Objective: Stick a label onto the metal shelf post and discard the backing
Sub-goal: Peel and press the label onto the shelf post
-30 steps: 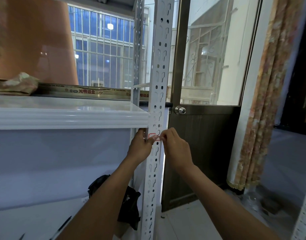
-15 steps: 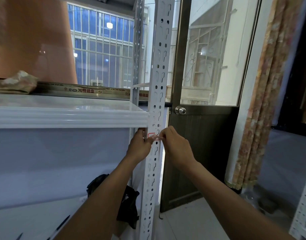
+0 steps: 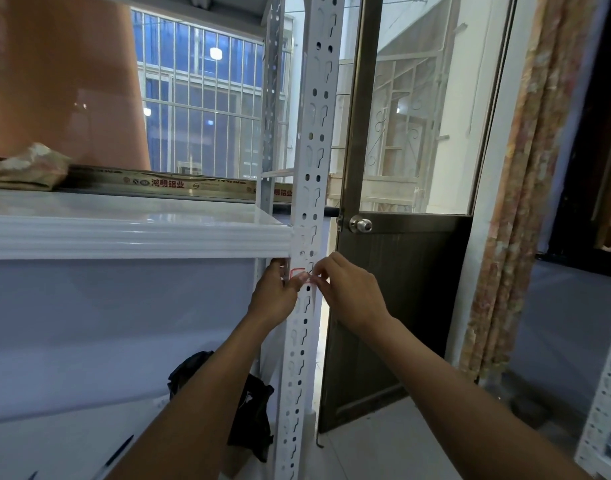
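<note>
Both hands at label on shelf post, just below shelf edge.
Red-bordered label (image 3: 300, 274) lies w/ long axis horizontal across upright white post (image 3: 309, 188); left hand (image 3: 274, 296) thumb presses its left part, right hand (image 3: 349, 292) fingertips pinch its right end.

Glossy white metal post (image 3: 307, 209), glossy white shelf (image 3: 131, 233), shiny metal doorknob (image 3: 360, 224)
</note>
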